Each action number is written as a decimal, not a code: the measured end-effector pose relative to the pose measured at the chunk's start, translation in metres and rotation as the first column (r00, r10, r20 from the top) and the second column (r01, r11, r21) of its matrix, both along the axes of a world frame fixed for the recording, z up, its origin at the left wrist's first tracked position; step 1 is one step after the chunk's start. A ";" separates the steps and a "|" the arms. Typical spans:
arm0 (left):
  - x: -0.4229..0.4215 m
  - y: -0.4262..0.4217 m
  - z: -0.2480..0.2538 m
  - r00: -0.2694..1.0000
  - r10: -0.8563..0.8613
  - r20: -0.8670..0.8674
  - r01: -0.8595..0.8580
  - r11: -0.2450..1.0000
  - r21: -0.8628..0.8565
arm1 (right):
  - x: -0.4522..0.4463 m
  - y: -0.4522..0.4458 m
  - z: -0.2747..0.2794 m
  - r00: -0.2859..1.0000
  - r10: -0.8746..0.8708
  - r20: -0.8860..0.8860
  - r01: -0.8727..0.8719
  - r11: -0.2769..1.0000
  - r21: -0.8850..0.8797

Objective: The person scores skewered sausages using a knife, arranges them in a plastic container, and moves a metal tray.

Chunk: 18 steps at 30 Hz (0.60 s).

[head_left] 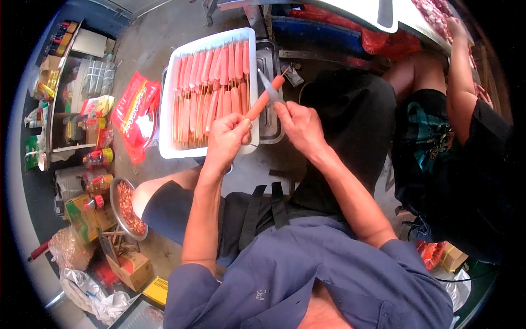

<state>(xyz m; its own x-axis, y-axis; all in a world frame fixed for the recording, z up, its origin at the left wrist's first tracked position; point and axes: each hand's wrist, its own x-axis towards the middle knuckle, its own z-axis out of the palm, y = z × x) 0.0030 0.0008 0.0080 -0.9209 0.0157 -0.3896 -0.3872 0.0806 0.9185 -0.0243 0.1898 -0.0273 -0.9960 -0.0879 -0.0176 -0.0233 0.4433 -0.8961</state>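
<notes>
My left hand [229, 136] is closed round the lower end of a pink sausage [259, 105], which slants up to the right with a thin stick poking out of its far tip. In my right hand [300, 125] is a small knife [267, 85]; its blade crosses the sausage near the middle and appears to touch it. Just beyond my left hand stands a white tray [167, 131] holding rows of skewered sausages [211, 68]. Some of the tray's near right side is hidden behind my left hand and the held sausage.
A dark metal tray [268, 129] lies beneath the white one. To the left are a red packet [134, 112], a bowl of reddish pieces [131, 211] and shelves with bottles [98, 157]. At right, another person's arm [461, 82] reaches to meat on a table [408, 30].
</notes>
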 end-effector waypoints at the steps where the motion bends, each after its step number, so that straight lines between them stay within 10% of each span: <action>1: 0.001 -0.002 -0.003 1.000 -0.002 0.002 0.002 1.000 0.000 | -0.002 0.002 0.001 1.000 -0.006 0.008 0.006 0.999 0.044; 18: 0.003 -0.010 -0.011 0.998 -0.056 -0.026 0.052 0.991 -0.126 | -0.004 0.003 -0.006 1.000 -0.016 -0.026 0.017 0.998 0.058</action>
<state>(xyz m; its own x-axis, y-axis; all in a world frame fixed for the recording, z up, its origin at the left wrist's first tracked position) 0.0058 -0.0094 -0.0032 -0.9309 0.0186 -0.3648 -0.3525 0.2157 0.9106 -0.0280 0.1930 -0.0331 -0.9975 -0.0709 0.0032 -0.0380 0.4951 -0.8680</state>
